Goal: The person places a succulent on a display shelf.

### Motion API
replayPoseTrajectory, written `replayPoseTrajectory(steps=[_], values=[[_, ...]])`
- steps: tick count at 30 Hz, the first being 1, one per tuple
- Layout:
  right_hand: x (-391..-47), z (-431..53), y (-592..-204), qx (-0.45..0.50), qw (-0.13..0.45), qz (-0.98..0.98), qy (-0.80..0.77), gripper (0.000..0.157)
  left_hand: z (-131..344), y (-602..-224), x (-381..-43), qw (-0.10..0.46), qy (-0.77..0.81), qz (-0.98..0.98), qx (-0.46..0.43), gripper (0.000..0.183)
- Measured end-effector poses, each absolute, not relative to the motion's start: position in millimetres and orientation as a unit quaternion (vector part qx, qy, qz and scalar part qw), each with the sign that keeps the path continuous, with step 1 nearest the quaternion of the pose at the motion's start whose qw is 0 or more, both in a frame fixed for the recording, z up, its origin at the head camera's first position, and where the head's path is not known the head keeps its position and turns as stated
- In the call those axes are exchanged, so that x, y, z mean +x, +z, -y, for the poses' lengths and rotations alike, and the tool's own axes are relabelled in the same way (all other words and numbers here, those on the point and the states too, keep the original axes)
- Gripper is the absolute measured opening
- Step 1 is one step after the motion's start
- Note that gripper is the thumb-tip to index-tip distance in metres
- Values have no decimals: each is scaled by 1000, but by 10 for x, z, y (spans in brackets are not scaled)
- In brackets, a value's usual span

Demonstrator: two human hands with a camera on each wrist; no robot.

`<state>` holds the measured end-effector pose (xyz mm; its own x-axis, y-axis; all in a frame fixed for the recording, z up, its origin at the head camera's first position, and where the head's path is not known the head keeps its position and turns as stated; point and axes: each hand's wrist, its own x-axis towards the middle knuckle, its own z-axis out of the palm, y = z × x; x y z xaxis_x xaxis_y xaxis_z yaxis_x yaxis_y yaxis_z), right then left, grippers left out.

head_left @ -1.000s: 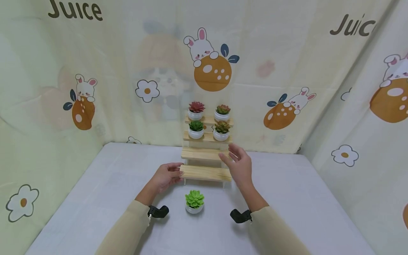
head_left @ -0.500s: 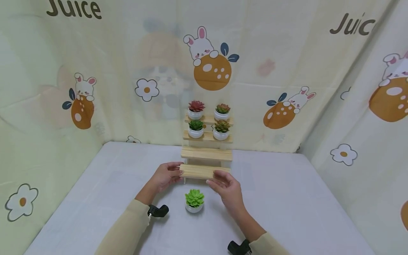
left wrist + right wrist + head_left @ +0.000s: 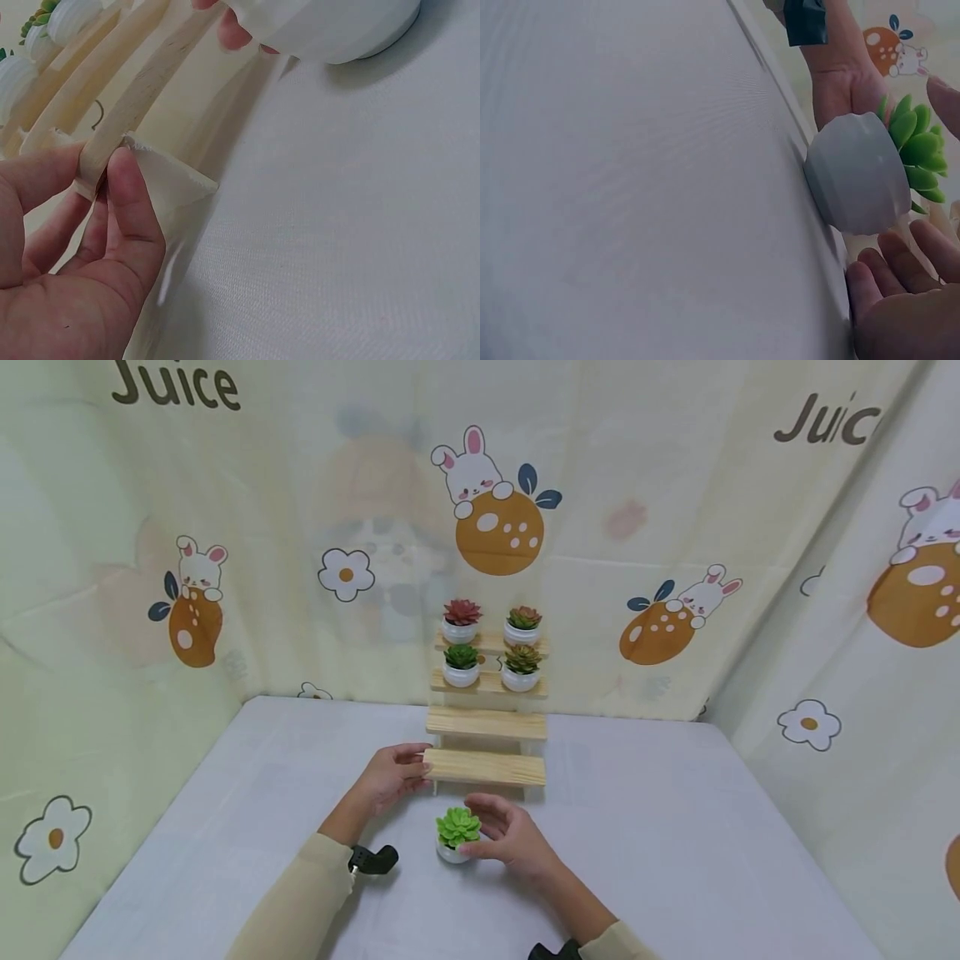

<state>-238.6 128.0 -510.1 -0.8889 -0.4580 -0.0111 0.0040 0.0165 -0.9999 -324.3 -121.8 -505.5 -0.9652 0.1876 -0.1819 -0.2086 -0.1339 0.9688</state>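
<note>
A bright green potted succulent [image 3: 457,828] in a white pot stands upright on the table in front of a tiered wooden plant stand [image 3: 486,767]. My right hand [image 3: 519,841] is at the succulent's right side, its thumb before the pot and its fingers behind. In the right wrist view, a gap shows between those relaxed fingers [image 3: 900,262] and the white pot [image 3: 859,174]. With thumb and fingers, my left hand [image 3: 386,777] pinches the left end of the stand's lowest plank, seen closely in the left wrist view as a pale wooden plank [image 3: 142,97].
On the upper two tiers sit a red succulent [image 3: 461,620], a green-red one [image 3: 522,623], a dark green one [image 3: 461,665] and a brownish one [image 3: 521,667], all in white pots. Behind the white table [image 3: 660,827] hangs a printed curtain [image 3: 585,460].
My right hand has come down from the stand's right side, past the lowest plank, to the bright green succulent. My left hand keeps its grip on the plank.
</note>
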Motion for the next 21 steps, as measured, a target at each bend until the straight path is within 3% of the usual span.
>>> replayPoseTrajectory(steps=[21], values=[[-2395, -1185, -5154, -190, 157, -763, -598, 72, 1212, -5043, -3222, 130, 754, -644, -3, 47]])
